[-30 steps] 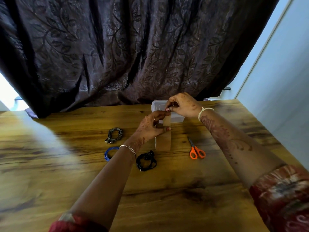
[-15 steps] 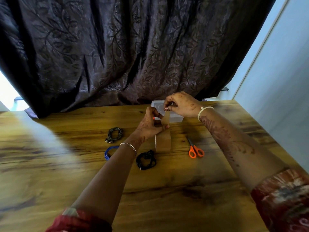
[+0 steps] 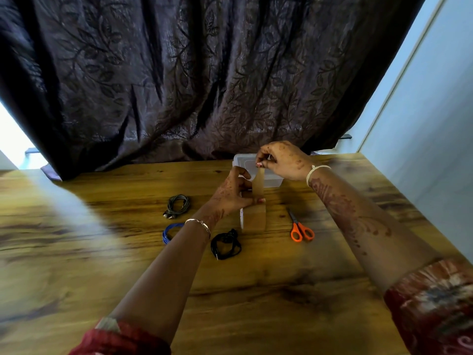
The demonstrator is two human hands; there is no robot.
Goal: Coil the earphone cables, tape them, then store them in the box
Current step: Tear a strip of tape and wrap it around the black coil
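Note:
A roll of brown tape [image 3: 253, 220] stands on edge on the wooden table, and my left hand [image 3: 233, 194] grips its top. My right hand [image 3: 280, 160] pinches the free end of the tape strip [image 3: 258, 184] and holds it stretched upward from the roll. Behind the hands sits a clear plastic box [image 3: 272, 179], partly hidden by them. Three coiled earphone cables lie left of the roll: a grey one [image 3: 178, 204], a blue one [image 3: 170, 231] half hidden by my left wrist, and a black one [image 3: 226, 244].
Orange-handled scissors [image 3: 299, 228] lie on the table right of the tape roll. A dark patterned curtain [image 3: 192, 78] hangs along the table's far edge. A pale wall [image 3: 430, 129] runs close along the right side of the table.
My right hand has pulled the tape end higher, so the strip off the roll is longer. My left hand stays on the roll.

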